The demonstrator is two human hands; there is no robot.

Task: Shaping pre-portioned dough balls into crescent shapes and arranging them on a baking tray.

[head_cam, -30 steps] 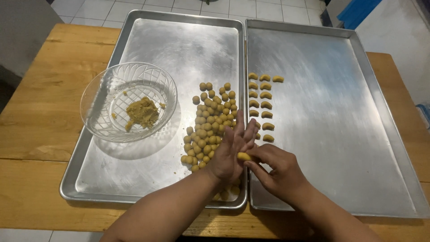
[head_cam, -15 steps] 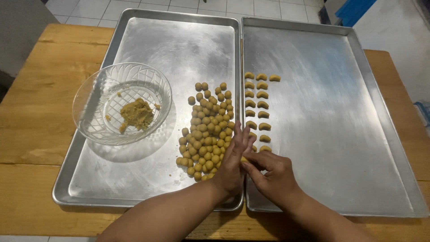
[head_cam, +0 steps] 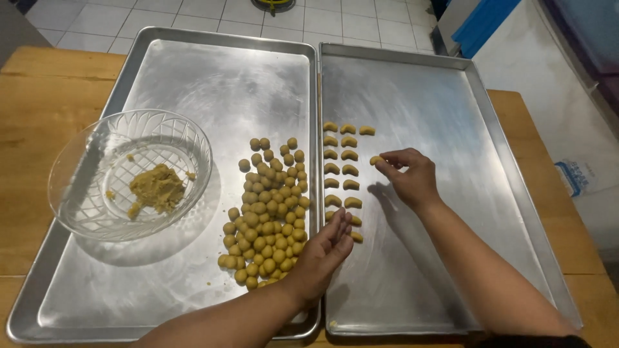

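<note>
The right hand (head_cam: 409, 177) pinches one crescent-shaped dough piece (head_cam: 376, 160) between thumb and fingertips, holding it just above the right baking tray (head_cam: 509, 161). The piece sits at the head of a third column, below the single crescent already lying there, and just to the right of the two full columns of shaped crescents (head_cam: 342, 171).

The left hand (head_cam: 325, 254) is open and holds nothing. Its fingers are extended and relaxed across the seam between the two trays, fingertips next to the lowest crescents, the palm's far edge touching the heap of dough balls (head_cam: 267, 216) on the left baking tray (head_cam: 161, 77).

Step in hand, by judgement: placing a shaped crescent in line. The next move calls for lowering the piece flat, keeping the spacing of the neighbouring columns, and releasing without denting the curve.

Further left of the ball heap, a clear patterned glass bowl (head_cam: 84, 193) rests tilted on the left tray, with a lump of raw dough (head_cam: 155, 190) inside. Both trays lie on a wooden table (head_cam: 39, 109).

Far right of the grip, past the table edge, a white package with blue print (head_cam: 583, 177) lies on the floor. A blue panel (head_cam: 487, 22) leans at the top.
</note>
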